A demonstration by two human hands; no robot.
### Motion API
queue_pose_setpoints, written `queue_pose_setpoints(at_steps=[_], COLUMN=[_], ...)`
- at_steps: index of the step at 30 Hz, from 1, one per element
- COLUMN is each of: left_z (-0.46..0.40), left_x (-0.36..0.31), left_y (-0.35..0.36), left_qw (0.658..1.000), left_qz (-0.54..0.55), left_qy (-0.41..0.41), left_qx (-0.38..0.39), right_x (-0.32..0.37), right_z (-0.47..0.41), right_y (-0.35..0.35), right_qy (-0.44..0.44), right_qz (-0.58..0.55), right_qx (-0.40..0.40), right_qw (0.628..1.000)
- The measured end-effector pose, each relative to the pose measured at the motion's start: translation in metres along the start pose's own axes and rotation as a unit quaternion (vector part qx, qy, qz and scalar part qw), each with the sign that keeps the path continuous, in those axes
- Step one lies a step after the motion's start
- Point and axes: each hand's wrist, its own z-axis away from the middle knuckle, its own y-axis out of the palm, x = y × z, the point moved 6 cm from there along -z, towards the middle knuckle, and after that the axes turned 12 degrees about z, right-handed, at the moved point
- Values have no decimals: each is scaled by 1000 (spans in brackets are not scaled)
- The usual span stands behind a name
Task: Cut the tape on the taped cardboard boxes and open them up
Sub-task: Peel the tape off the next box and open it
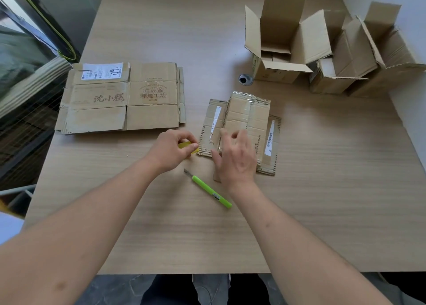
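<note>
The left hand (171, 149) pinches a small yellow piece (187, 146); the right hand (235, 157), fingers loosely spread, rests on the flattened taped brown cardboard box (244, 120) at its 6 o'clock edge. The green utility knife (211, 190) lies untouched nearby; judged best: pin the box flat before slicing

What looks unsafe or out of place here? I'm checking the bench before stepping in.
The green utility knife lies loose on the table between the forearms, blade apparently extended toward the left hand, near the right hand.

Lime-green knife (211, 191); yellow scrap (187, 146); brown boxes (241, 129); pale wood-grain table (322, 201)
</note>
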Motion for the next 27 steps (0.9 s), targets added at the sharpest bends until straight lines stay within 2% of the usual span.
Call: queue_pose_setpoints(at_steps=[3,9,17,27], left_z=[-1,-6,-10,-5], left_x=[3,5,3,-7], left_y=[-1,3,8,11], left_qw=[1000,1000,1000,998], left_qz=[-5,-5,-15,39], left_qy=[-6,-20,-11,-26], left_qx=[0,17,26,38], right_x=[-5,-17,-23,-52], right_z=[-12,-15,-21,-9], right_y=[13,21,26,18], right_qy=[60,111,88,-13], right_qz=[20,17,63,88], right_qx=[95,140,199,179], right_qw=[993,984,974,980])
